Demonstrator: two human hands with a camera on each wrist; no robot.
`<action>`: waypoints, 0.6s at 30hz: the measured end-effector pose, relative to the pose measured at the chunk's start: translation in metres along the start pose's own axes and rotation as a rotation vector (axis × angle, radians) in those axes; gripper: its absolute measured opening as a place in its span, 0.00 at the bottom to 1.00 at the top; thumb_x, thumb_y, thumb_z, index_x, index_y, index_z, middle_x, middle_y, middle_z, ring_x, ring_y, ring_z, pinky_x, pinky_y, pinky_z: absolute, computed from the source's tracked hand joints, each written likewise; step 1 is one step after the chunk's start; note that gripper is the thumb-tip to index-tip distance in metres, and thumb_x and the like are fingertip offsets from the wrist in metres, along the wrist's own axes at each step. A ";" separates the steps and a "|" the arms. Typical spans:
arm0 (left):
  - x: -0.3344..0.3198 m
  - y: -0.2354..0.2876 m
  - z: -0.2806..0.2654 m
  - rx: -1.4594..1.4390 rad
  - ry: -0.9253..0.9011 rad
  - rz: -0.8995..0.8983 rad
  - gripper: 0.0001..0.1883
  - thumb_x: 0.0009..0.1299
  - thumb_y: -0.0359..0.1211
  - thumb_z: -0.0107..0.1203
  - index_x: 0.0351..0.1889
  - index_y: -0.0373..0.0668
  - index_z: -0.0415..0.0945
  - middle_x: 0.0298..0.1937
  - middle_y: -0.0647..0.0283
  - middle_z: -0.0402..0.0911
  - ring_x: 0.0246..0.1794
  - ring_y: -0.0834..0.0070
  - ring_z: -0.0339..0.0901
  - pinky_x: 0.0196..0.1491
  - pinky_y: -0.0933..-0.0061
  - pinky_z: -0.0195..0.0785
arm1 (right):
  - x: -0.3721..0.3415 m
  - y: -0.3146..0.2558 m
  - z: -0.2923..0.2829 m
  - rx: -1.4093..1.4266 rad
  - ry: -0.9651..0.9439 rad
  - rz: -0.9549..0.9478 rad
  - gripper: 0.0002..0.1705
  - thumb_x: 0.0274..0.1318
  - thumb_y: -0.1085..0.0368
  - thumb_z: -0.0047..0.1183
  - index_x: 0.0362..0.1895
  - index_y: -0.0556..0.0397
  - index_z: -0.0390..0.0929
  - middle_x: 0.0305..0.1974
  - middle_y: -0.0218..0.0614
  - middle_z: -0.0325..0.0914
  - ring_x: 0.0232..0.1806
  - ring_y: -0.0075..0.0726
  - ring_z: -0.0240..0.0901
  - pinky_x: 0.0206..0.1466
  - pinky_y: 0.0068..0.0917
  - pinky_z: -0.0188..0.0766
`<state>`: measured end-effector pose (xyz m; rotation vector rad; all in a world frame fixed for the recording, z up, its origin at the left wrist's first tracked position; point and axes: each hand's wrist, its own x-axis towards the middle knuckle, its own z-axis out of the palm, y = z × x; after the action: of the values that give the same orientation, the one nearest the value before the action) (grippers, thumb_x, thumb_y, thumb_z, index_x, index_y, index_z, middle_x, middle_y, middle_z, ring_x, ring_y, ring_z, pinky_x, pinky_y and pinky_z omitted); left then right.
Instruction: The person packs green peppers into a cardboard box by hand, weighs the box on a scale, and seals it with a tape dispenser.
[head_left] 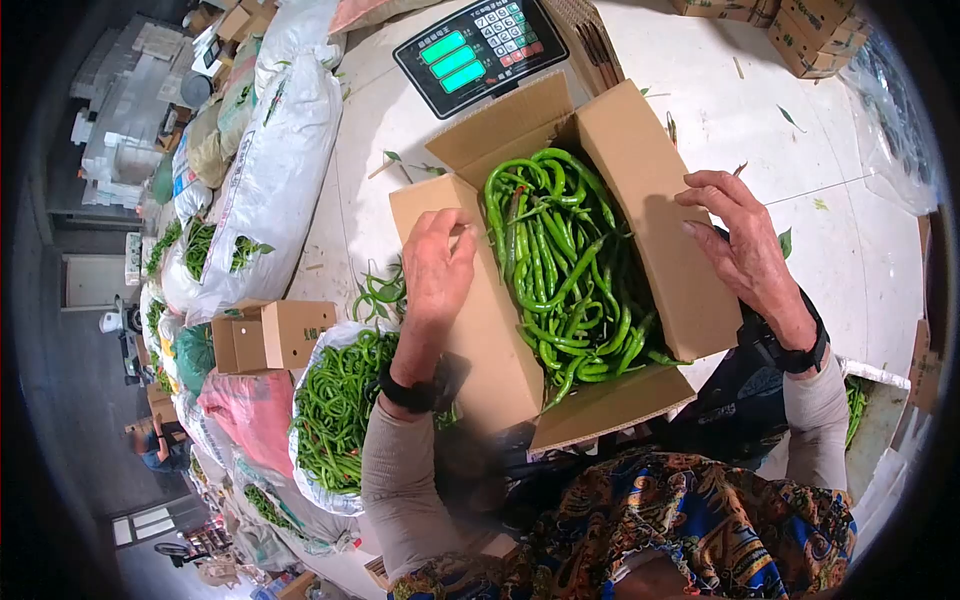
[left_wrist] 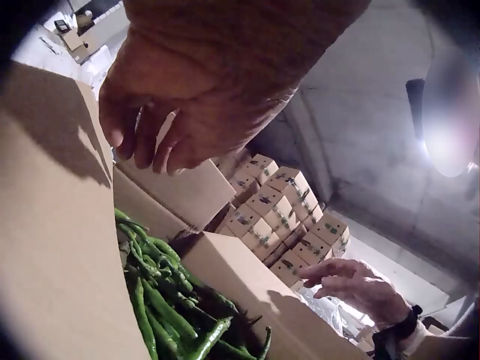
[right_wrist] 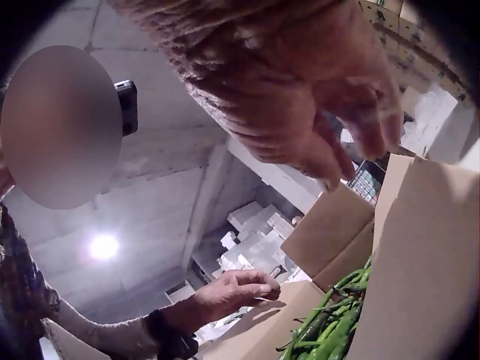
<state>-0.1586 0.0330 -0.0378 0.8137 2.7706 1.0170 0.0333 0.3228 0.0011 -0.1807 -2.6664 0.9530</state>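
Observation:
An open cardboard box (head_left: 655,240) filled with long green chili peppers (head_left: 565,270) stands in front of the person, its flaps spread outward. Above the left flap (head_left: 490,320) is the left hand (head_left: 438,265), its fingers loosely bent and nothing between them. The right hand (head_left: 742,245) hovers by the right flap, fingertips close to its outer edge, thumb apart and also holding nothing. In the left wrist view, peppers (left_wrist: 161,292) show below the left hand (left_wrist: 187,97). The right wrist view shows the right hand (right_wrist: 300,97) near the top of a flap (right_wrist: 420,247).
A digital scale display (head_left: 480,55) stands behind the box. At left are an open sack of peppers (head_left: 345,410), a small empty carton (head_left: 270,335) and large white sacks (head_left: 270,170). Packed cartons (head_left: 820,35) stand at the far right. Loose leaves lie on the white surface (head_left: 830,250).

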 end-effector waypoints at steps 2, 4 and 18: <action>0.000 -0.003 0.001 -0.001 -0.020 -0.010 0.09 0.68 0.31 0.58 0.44 0.37 0.80 0.43 0.54 0.81 0.42 0.63 0.81 0.49 0.66 0.74 | -0.001 0.001 0.001 -0.009 -0.017 0.017 0.16 0.51 0.76 0.58 0.47 0.58 0.78 0.54 0.48 0.74 0.54 0.58 0.73 0.56 0.43 0.73; -0.002 -0.005 0.002 -0.003 -0.044 -0.024 0.10 0.68 0.31 0.58 0.44 0.38 0.80 0.43 0.53 0.81 0.43 0.62 0.81 0.50 0.65 0.73 | -0.001 0.000 0.000 -0.021 -0.025 0.005 0.16 0.51 0.76 0.58 0.47 0.58 0.78 0.54 0.48 0.74 0.54 0.58 0.73 0.57 0.43 0.73; 0.011 -0.012 -0.034 -0.574 -0.115 -0.011 0.72 0.45 0.50 0.78 0.80 0.46 0.34 0.80 0.47 0.44 0.80 0.53 0.44 0.75 0.42 0.49 | 0.029 0.031 0.001 0.737 -0.056 0.181 0.82 0.26 0.40 0.80 0.80 0.41 0.36 0.77 0.58 0.44 0.78 0.60 0.44 0.75 0.58 0.53</action>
<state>-0.1822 0.0111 -0.0176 0.7313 2.1957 1.5894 0.0061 0.3527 -0.0124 -0.2266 -2.1819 1.9335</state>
